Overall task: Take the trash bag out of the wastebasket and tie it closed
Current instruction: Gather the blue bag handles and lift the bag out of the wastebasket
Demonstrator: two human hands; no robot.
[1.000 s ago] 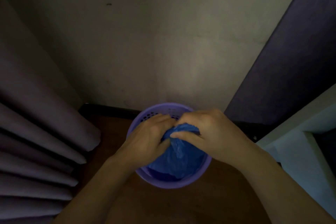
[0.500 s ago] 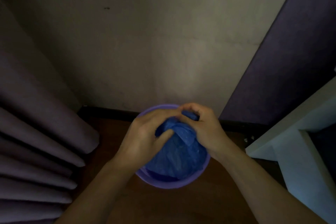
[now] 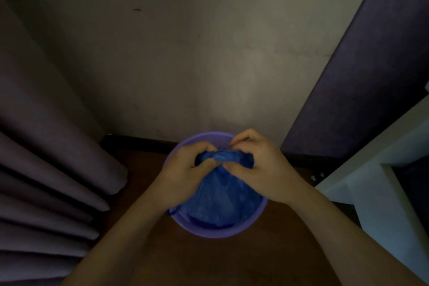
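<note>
A blue plastic trash bag (image 3: 220, 199) sits inside a round purple wastebasket (image 3: 216, 231) on a brown wooden floor. The bag's top is gathered into a bunch above the basket's far rim. My left hand (image 3: 185, 169) grips the left side of that bunch, thumb pressed against the plastic. My right hand (image 3: 257, 165) pinches the right side, fingers curled over the twisted plastic. The two hands nearly touch over the bag's neck. The bag's body still fills the basket.
A pale wall (image 3: 209, 53) rises right behind the basket with a dark baseboard (image 3: 139, 143). Folded grey curtains (image 3: 46, 169) hang at the left. A dark purple panel (image 3: 359, 76) and a white furniture piece (image 3: 383, 181) stand at the right.
The bag's gathered top has been pulled up and twisted tighter. My right hand shifted right and lifted its fingers; my left hand closed more firmly on the bunch.
</note>
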